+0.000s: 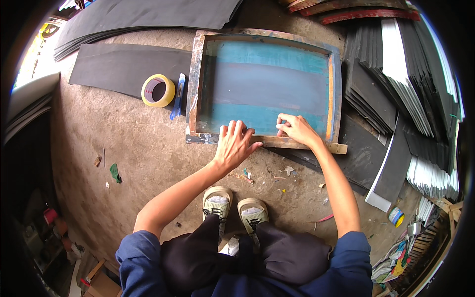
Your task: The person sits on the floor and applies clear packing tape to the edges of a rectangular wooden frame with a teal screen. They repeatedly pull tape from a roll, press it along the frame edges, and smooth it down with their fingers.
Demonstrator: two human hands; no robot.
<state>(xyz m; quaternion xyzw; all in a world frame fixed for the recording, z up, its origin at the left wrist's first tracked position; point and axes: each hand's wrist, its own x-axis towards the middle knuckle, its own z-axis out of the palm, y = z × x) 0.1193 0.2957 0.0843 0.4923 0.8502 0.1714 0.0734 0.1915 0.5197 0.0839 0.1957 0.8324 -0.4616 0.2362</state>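
Note:
A wooden screen-printing frame point(334, 99) with a blue mesh point(267, 84) lies on the floor before me. My left hand point(235, 144) rests on its near rail, fingers bent over the inner side and thumb spread along the wood. Farther right, my right hand point(299, 130) is closed in a pinch low over the mesh by the same rail. Whatever sits between its fingertips, if anything, is too small to make out. Left of the frame stand a roll of clear yellowish tape point(169, 93) and a blue utility knife point(179, 95).
Dark flat sheets point(123, 67) lie beside and behind the frame at left. Stacks of black and white sheets point(391, 74) crowd the right. A small round tub point(396, 217) lies at lower right. Scraps point(115, 173) litter the concrete floor, and my shoes point(217, 203) are close below the frame.

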